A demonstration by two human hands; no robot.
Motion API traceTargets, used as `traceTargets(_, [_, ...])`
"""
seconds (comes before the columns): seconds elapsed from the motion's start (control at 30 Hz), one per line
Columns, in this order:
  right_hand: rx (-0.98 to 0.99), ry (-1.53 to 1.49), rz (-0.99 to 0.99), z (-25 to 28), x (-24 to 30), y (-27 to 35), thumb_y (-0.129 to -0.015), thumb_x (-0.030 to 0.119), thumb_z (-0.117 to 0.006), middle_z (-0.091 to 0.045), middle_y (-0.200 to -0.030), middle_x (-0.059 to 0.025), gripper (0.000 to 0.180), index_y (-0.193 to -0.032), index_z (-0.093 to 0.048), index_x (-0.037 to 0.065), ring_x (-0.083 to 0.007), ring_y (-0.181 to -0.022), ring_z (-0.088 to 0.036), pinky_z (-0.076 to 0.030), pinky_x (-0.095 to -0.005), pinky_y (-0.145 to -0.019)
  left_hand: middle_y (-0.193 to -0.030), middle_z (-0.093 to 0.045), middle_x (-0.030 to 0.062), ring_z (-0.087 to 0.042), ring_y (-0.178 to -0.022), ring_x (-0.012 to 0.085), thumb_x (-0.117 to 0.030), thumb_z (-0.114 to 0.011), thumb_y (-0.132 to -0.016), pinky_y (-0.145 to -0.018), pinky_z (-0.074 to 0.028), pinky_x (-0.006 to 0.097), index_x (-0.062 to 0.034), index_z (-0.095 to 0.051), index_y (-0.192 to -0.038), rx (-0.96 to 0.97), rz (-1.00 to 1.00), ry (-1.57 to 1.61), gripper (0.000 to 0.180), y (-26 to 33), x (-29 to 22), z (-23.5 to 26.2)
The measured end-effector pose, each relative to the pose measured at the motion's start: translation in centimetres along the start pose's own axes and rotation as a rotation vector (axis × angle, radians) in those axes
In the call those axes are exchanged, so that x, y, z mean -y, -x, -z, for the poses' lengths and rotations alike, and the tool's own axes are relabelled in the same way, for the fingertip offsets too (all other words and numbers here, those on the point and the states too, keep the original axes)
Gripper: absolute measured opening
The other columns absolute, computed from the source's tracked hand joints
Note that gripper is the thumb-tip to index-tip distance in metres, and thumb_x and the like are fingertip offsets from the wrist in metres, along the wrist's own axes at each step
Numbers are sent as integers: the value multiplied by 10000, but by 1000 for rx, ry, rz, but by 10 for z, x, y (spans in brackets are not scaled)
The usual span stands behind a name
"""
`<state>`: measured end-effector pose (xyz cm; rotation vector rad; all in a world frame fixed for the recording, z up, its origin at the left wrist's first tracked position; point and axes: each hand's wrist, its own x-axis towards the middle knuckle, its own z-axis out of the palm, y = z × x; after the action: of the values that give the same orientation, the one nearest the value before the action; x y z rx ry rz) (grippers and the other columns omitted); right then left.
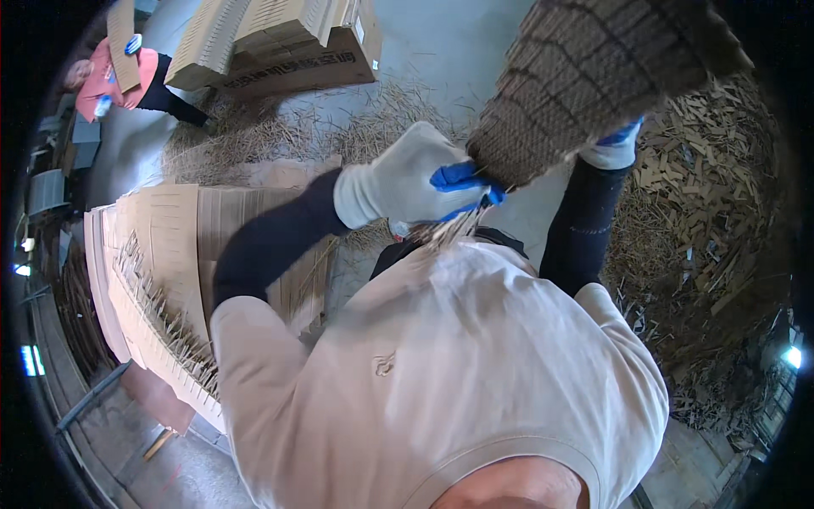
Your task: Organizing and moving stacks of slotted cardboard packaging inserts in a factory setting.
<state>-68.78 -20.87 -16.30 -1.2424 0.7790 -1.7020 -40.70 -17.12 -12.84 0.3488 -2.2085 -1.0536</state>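
A thick stack of corrugated cardboard sheets [585, 81], its ridged edges and dark slot lines showing, is held up tilted in front of me at the upper right. My left hand [424, 178], in a white glove with blue-coated fingers, is closed at the stack's near lower corner. Thin cardboard strips [458, 227], blurred, hang below its fingers. On the stack's right side my right hand [615, 148], gloved alike, grips the lower edge; most of its fingers are hidden behind the cardboard.
Cardboard scraps [704, 178] heap up on the right. Loose strips [390, 119] litter the floor ahead. To my left stand slotted cardboard stacks [161, 229]; more cardboard [280, 25] rests on a large box [305, 72] beyond. Far left, a person in a pink shirt [140, 72] holds a cardboard piece.
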Motion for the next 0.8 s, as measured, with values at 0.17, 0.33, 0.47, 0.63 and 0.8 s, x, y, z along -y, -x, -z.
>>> traceTargets(0.17, [-86, -22, -18, 10, -4, 7, -944, 439, -555, -538, -1317, -128, 609, -1375, -442, 25, -280, -1183, -544, -456, -425, -997, -490, -478, 77, -481, -412, 235, -104, -740, -727, -404, -376, 344, -67, -523, -538, -409, 42, -287, 290, 23, 1, -33])
traceTargets(0.33, [-127, -132, -48, 41, -19, 7, -891, 481, -628, -529, -1301, -103, 697, -1389, -416, 42, -260, -1168, -538, -446, -389, -990, -501, -372, 65, -404, -410, 259, -84, -738, -670, -415, -303, 373, -92, -427, -543, -668, 75, -380, 336, 27, -4, -58])
traceTargets(0.47, [-83, -46, -8, 9, -14, 2, -831, 486, -704, -527, -1326, -77, 775, -1407, -421, 52, -268, -1155, -546, -447, -402, -998, -500, -392, 60, -412, -407, 262, -99, -739, -681, -419, -312, 384, -106, -410, -539, -646, 97, -629, 358, 34, -3, -47])
traceTargets(0.63, [7, 189, 12, 13, -16, -2, -855, 491, -682, -529, -1246, -51, 768, -1416, -377, 65, -198, -1111, -536, -447, -356, -965, -497, -474, 92, -487, -431, 306, -150, -732, -745, -445, -369, 403, -95, -498, -566, -746, 342, -758, 300, 41, -9, -46])
traceTargets(0.8, [-348, -21, -16, 38, 1, -14, -905, 299, -633, -585, -1058, -65, 406, -1188, -511, 34, -172, -929, -583, -486, -318, -816, -528, -610, 19, -556, -455, 66, -229, -658, -916, -431, -418, 277, 2, -722, -760, -1242, 976, -137, 286, 78, -24, -19])
